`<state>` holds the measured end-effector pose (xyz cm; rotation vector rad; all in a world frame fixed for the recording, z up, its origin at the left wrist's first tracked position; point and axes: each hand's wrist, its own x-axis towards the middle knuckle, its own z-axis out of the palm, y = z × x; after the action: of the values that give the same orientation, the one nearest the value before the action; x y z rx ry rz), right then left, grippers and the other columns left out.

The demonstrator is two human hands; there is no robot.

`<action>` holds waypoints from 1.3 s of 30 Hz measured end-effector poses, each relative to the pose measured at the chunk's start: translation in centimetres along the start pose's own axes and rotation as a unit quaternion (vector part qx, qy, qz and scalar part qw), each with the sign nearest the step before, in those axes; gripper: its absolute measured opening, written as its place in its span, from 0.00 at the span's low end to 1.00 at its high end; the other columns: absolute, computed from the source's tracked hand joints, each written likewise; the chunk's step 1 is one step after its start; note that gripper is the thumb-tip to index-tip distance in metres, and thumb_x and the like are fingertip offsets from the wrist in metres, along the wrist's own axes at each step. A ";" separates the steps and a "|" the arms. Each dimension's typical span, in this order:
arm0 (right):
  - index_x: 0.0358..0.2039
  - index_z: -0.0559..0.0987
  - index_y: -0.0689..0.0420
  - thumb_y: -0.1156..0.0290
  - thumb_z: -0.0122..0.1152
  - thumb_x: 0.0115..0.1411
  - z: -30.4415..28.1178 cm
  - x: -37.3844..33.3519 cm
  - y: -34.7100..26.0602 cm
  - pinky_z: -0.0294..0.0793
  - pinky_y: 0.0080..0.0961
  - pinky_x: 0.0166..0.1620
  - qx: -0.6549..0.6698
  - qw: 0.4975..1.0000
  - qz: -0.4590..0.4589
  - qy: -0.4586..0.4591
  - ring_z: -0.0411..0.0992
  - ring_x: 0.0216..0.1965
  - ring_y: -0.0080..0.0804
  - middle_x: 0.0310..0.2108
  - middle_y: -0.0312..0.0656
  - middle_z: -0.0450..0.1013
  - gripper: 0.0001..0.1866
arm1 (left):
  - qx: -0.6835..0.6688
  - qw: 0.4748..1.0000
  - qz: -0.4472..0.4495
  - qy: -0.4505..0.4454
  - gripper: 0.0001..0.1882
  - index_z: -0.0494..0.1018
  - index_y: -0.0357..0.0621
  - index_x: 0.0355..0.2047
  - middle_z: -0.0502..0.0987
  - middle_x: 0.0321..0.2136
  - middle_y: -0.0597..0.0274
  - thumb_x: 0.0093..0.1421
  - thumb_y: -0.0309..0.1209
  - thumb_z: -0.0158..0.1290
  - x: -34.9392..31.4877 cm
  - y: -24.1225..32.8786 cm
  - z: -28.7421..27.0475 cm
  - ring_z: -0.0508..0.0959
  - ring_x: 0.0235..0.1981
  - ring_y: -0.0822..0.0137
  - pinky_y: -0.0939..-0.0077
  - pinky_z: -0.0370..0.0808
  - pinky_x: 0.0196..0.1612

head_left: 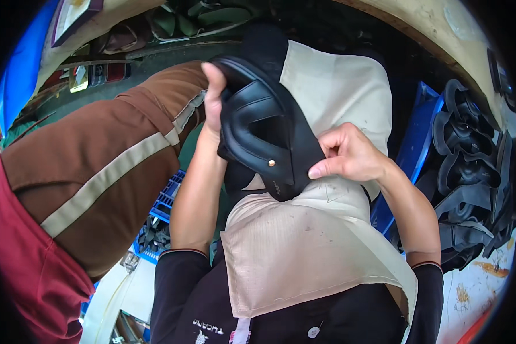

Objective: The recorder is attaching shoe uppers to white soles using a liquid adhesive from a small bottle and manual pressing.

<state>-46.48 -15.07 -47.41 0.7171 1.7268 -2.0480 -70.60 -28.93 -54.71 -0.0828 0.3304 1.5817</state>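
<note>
A black leather shoe upper [255,112] with stitched padded bands, a cut-out opening and a small gold stud is held up over my lap. My left hand [213,103] grips its left side; the thumb shows, pointing up, while the fingers are hidden behind the leather. On the other side, my right hand [350,153] pinches the flat edge of the upper between thumb and curled fingers. Beneath it, a cream cloth [304,246] covers my lap and front.
At my right, a blue crate [415,129] stands beside several stacked black shoe uppers [467,166]. Close on my left sits another person in brown trousers [109,166] and a maroon top [26,258]. Between us is a blue basket [169,195] with dark pieces. Shoes [178,23] lie farther off.
</note>
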 end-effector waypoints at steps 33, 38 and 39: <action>0.11 0.65 0.63 0.59 0.52 0.73 4.6 8.5 0.6 0.56 0.25 0.21 0.030 0.940 -0.196 0.278 0.50 0.16 0.22 0.11 0.30 0.55 0.32 | 0.087 0.983 0.145 0.064 0.39 0.78 0.45 0.37 0.83 0.32 0.64 0.60 0.73 0.46 -3.9 -0.5 -4.8 0.78 0.29 0.74 0.74 0.76 0.44; 0.12 0.65 0.64 0.60 0.51 0.72 5.0 8.5 -0.1 0.57 0.25 0.22 0.076 0.941 -0.193 0.266 0.51 0.16 0.23 0.11 0.31 0.55 0.32 | 0.099 0.980 0.143 0.099 0.41 0.79 0.43 0.37 0.83 0.31 0.60 0.58 0.74 0.48 -3.6 -0.8 -4.7 0.79 0.28 0.72 0.73 0.77 0.43; 0.12 0.66 0.64 0.60 0.50 0.72 5.2 8.3 -0.9 0.57 0.25 0.22 0.091 0.942 -0.192 0.259 0.51 0.16 0.24 0.11 0.32 0.56 0.32 | 0.106 0.978 0.145 0.109 0.41 0.79 0.43 0.37 0.83 0.31 0.59 0.57 0.74 0.48 -3.5 -0.9 -4.1 0.80 0.28 0.71 0.73 0.77 0.43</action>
<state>-54.39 -19.61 -50.98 1.1364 2.1107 -2.4657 -70.20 -33.38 -57.89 -0.0448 0.7071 1.8205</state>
